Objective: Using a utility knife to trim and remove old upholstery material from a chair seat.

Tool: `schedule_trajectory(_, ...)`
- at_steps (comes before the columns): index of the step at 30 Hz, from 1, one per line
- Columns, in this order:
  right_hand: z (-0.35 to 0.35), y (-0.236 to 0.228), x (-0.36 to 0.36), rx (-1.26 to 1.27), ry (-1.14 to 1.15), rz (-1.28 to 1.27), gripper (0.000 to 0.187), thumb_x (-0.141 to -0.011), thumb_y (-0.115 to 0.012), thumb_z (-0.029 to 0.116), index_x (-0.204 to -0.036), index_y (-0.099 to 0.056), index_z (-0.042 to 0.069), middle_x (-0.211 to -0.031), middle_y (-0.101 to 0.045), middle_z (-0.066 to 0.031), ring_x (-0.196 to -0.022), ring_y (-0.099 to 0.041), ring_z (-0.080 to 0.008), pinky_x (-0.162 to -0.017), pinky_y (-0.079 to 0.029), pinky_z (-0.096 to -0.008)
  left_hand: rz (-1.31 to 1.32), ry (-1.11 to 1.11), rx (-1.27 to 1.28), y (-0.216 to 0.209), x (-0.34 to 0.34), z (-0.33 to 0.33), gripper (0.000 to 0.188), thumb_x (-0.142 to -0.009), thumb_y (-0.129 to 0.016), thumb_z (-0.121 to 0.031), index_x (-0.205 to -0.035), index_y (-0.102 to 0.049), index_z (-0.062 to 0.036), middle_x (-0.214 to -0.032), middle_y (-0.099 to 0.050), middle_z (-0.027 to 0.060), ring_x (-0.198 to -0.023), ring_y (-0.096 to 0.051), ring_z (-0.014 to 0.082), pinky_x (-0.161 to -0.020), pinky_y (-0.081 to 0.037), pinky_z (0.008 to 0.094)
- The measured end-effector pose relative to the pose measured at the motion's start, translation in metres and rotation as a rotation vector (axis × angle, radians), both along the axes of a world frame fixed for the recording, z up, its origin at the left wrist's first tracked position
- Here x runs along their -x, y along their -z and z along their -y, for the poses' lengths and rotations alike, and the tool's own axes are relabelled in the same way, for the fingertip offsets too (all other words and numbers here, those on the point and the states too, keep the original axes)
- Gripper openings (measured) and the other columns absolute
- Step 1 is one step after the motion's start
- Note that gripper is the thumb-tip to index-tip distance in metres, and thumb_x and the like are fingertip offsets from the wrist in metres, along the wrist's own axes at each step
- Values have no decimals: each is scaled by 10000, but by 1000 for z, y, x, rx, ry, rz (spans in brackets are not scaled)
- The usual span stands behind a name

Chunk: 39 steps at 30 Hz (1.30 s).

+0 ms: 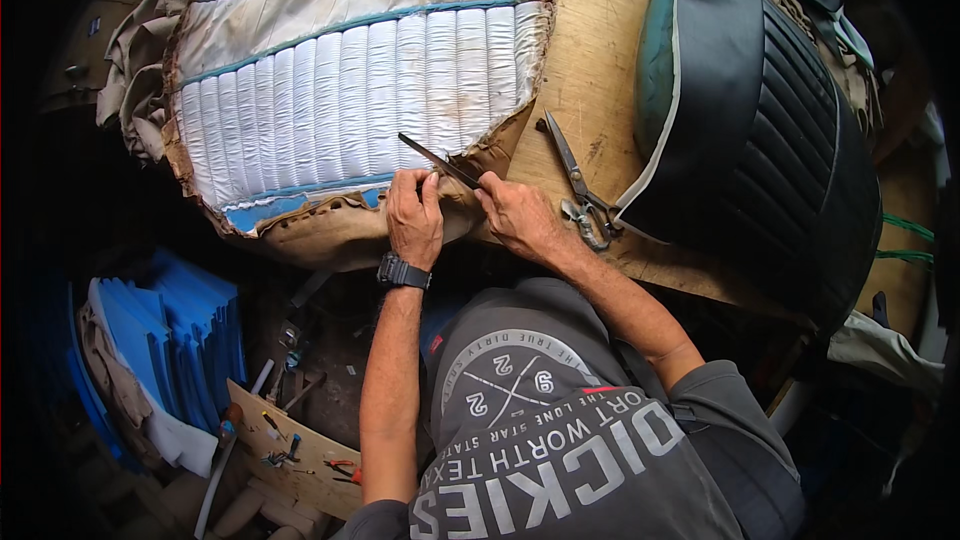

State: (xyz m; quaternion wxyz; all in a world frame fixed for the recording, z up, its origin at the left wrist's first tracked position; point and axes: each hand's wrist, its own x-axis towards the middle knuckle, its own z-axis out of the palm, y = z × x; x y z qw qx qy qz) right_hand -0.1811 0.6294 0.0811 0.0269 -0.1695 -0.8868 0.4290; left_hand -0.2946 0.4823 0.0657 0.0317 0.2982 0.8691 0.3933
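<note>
My right hand (518, 215) is closed around a knife (428, 152) with a long, narrow dark blade. Its handle is hidden in my fingers, and the blade points up and to the left. My left hand (413, 210) is closed, pinching the near edge of a brown fabric cover (335, 233) right beside the blade. This cover is the tan, ragged outer part of a seat cover turned underside up. Its white ribbed padding (345, 105) is crossed by blue strips and lies just beyond my hands.
A pair of scissors (563, 155) lies on the wooden table (590, 60) right of my hands. A black ribbed seat (790, 110) stands at the right. Blue foam sheets (185, 340) are stacked low left, near a board (310, 455) bearing pliers (345, 470).
</note>
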Motion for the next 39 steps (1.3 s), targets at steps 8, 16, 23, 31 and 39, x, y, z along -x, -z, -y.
schedule_trajectory(8, 3, 4, 7, 29, 17, 0, 189, -1009, -556, 216, -983, -536, 29, -754, -662, -239, -758, -665, -453, -662, -521, -547, -176, 6, -12, -1, 0, -3, 82, -971, -624, -125, -961, -594, -49, -907, -612, 119, -850, -597, 329, -799, -437, 427)
schedule_trajectory(16, 2, 3, -1, 29, -2, -23, 174, -1002, -556, 207, -990, -541, 34, -753, -662, -246, -764, -669, -456, -662, -521, -548, -232, 11, 51, 0, -2, -6, 66, -964, -622, -103, -962, -579, -54, -888, -596, 95, -852, -584, 316, -817, -423, 432)
schedule_trajectory(23, 0, 0, 11, 51, -44, -21, 177, -1000, -551, 201, -1000, -545, 25, -739, -656, -249, -746, -659, -468, -662, -515, -553, -340, 49, 31, 2, 4, -5, 75, -953, -636, -94, -967, -566, -68, -879, -584, 92, -842, -575, 314, -819, -417, 440)
schedule_trajectory(31, -7, -19, -18, 61, -58, 59, 174, -1017, -547, 215, -1047, -551, 43, -711, -638, -241, -721, -647, -464, -628, -498, -548, -384, 80, -47, 4, -7, -9, 70, -959, -625, -83, -975, -562, -59, -903, -589, 107, -848, -570, 326, -820, -421, 440)
schedule_trajectory(39, 3, -8, 8, -29, -69, -15, 209, -1013, -523, 213, -1036, -540, 6, -755, -657, -264, -761, -653, -482, -678, -523, -551, -401, 193, -63, 8, 3, 1, 95, -946, -650, -66, -1007, -580, -45, -961, -625, 120, -881, -582, 331, -832, -430, 444)
